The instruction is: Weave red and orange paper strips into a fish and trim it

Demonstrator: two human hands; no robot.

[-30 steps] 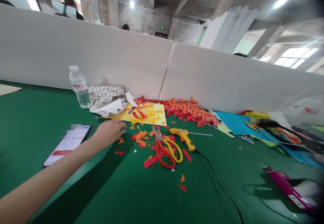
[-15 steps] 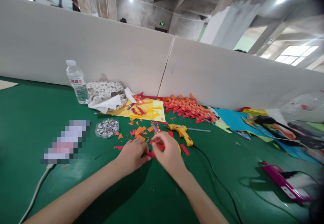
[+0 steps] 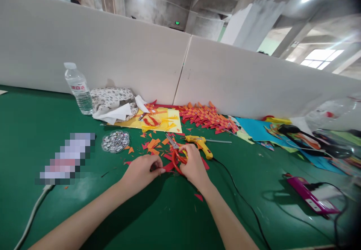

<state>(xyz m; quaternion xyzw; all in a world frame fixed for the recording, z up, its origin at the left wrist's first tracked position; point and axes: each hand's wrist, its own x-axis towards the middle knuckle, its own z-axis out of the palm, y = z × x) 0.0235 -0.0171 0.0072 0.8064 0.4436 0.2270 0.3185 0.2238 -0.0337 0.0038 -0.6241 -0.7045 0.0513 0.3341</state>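
My left hand (image 3: pixel 143 170) pinches a small piece of red paper (image 3: pixel 168 167) between thumb and fingertips, low over the green table. Just to its right, my right hand (image 3: pixel 194 167) has its fingers closed on the handles of a pair of scissors (image 3: pixel 175 156). The scissors have red and yellow handles, and their metal blades point away from me. Around the blades lie orange and red paper scraps (image 3: pixel 153 144). Closer to me, a small red triangle of paper (image 3: pixel 199 197) rests below my right wrist.
A yellow glue gun (image 3: pixel 200 144) lies right of the scissors, its cord running toward me. Behind is a pile of red-orange woven paper fish (image 3: pixel 210 118). Left are a dish of googly eyes (image 3: pixel 115 141) and a water bottle (image 3: pixel 79 90); right, a purple power strip (image 3: pixel 310 197).
My hands have moved apart from being together over the red paper. My right hand has taken hold of the scissors. A red triangle now lies on the table near my right wrist.
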